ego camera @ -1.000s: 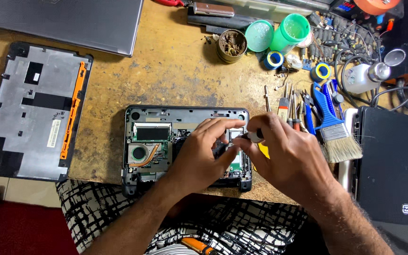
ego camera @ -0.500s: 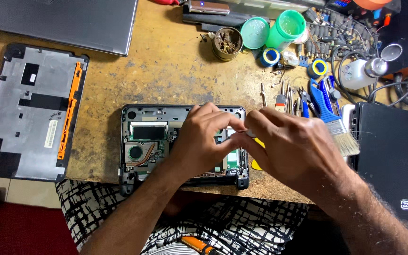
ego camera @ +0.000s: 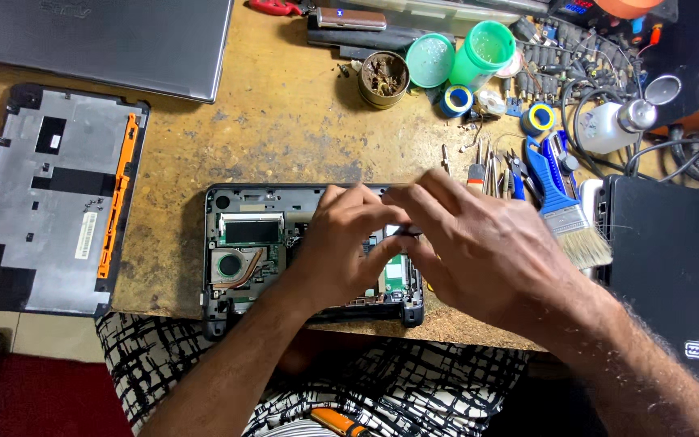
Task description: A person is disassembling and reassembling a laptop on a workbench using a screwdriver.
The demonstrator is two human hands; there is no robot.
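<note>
I am mid-way through working inside the opened black laptop base at the near edge of the worn wooden counter. My left hand and right hand pinch a small dark part together; next likely calls for careful seating.

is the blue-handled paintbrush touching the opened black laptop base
Apart. The head view shows bare wooden tabletop between the blue-handled paintbrush and the opened black laptop base.

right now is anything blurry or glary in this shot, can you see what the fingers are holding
Head view: evenly lit and mostly sharp; slight motion blur on the right hand and left hand; the small dark part between the fingers is too hidden to identify; mild sheen on the grey laptop lid; soft shadows over the open laptop base.
</note>
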